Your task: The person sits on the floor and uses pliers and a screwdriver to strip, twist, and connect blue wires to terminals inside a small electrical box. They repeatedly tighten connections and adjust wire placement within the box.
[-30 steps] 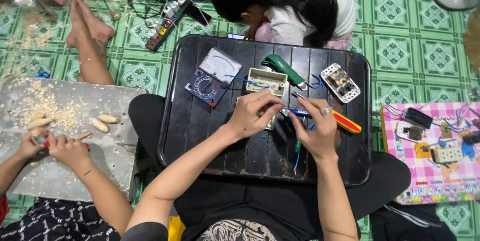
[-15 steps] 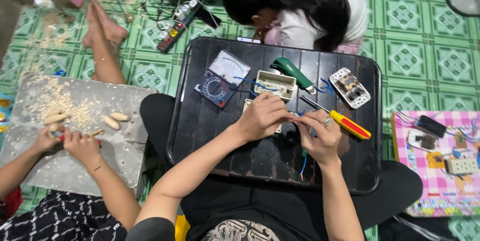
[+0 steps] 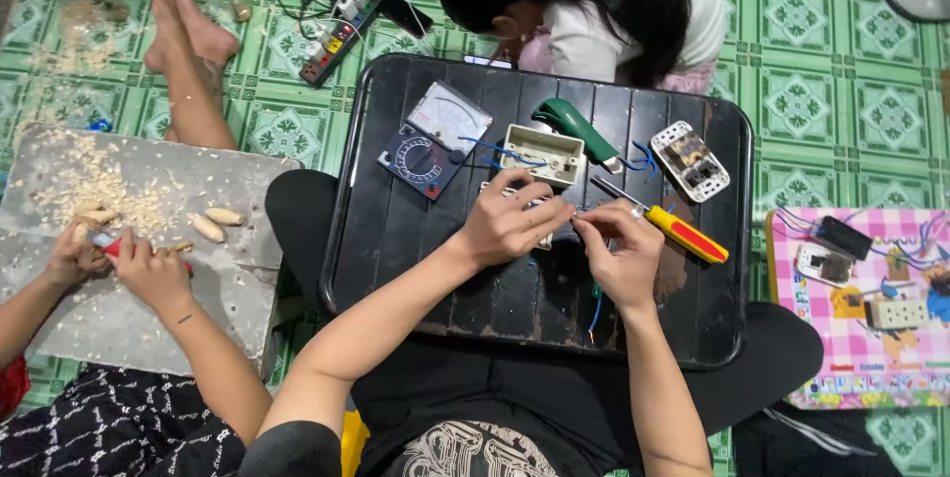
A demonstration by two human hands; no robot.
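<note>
Head view: left hand (image 3: 510,223), right hand (image 3: 621,251) meet fingertip-to-fingertip over black tray (image 3: 396,249), grips pinched on wire (image 3: 577,218).

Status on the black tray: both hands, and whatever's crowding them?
Left hand and right hand pinching a small part together, fingertips touching. Screwdriver beside right hand, white box above left. Blue wire below.

A single head-worn camera looks almost straight down from above the person's lap, fairly near, centred on the black tray (image 3: 396,269); both forearms enter from the bottom edge, and the green tiled floor (image 3: 821,91) fills the margins
</note>
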